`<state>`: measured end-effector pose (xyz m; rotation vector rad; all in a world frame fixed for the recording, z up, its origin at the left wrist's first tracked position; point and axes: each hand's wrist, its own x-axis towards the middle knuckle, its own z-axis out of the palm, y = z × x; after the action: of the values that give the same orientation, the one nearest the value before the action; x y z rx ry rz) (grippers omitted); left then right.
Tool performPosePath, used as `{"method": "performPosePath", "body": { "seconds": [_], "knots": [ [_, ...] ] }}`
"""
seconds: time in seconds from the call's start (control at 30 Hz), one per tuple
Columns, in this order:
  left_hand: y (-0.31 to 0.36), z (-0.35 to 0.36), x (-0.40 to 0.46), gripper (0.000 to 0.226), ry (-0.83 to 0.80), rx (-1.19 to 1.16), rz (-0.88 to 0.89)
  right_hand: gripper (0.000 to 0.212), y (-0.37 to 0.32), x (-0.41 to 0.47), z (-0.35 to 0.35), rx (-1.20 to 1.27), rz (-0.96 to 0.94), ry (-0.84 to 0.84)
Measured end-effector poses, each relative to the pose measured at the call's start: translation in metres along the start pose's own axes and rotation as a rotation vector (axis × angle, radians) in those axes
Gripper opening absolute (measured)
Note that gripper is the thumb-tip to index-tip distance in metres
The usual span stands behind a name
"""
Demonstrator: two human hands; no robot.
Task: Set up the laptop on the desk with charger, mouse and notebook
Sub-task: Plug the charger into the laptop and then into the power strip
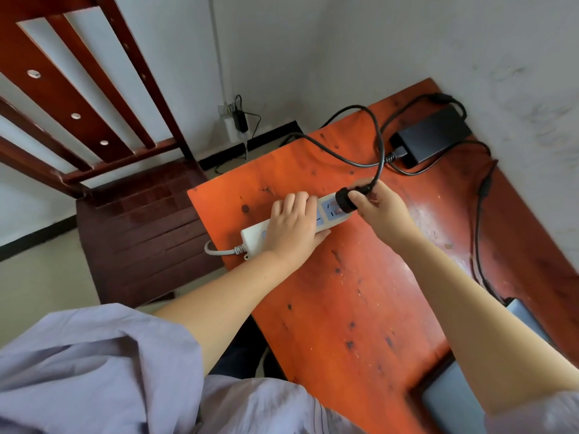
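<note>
A white power strip (255,234) lies on the orange wooden desk (360,292). My left hand (293,223) presses down on its middle. My right hand (380,208) grips the charger's black plug (344,198) at the strip's far socket. The black charger brick (434,133) rests at the desk's far corner, its cables looping across the wood. A thin black cable (477,220) runs along the right side to the grey laptop (451,399), which is partly hidden under my right forearm at the lower right.
A dark red wooden chair (141,220) stands left of the desk. A wall outlet (233,120) with a black adapter sits low on the far wall. White walls close off the desk's far and right sides.
</note>
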<state>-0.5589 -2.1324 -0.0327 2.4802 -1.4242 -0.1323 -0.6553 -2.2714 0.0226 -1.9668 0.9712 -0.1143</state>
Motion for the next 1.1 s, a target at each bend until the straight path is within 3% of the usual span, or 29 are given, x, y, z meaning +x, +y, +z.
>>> {"method": "performPosePath", "body": {
  "seconds": [0.23, 0.33, 0.5, 0.8, 1.1],
  "knots": [
    [-0.001, -0.001, 0.001, 0.06, -0.05, -0.016, 0.0, 0.003, -0.01, 0.006, 0.006, -0.289, -0.13, -0.068],
    [-0.001, -0.001, 0.001, 0.061, -0.059, -0.013, 0.002, 0.012, -0.012, 0.006, 0.011, -0.362, -0.169, -0.071],
    [-0.001, -0.001, 0.0, 0.059, -0.062, -0.038, -0.003, 0.009, -0.006, -0.006, 0.016, -0.291, -0.165, -0.009],
    [0.0, 0.001, -0.001, 0.055, -0.033, -0.013, 0.006, 0.021, -0.007, -0.01, 0.03, -0.47, -0.217, 0.0],
    [0.0, 0.0, 0.0, 0.056, -0.037, -0.033, 0.008, 0.019, 0.002, -0.009, 0.037, -0.443, -0.195, 0.019]
  ]
}}
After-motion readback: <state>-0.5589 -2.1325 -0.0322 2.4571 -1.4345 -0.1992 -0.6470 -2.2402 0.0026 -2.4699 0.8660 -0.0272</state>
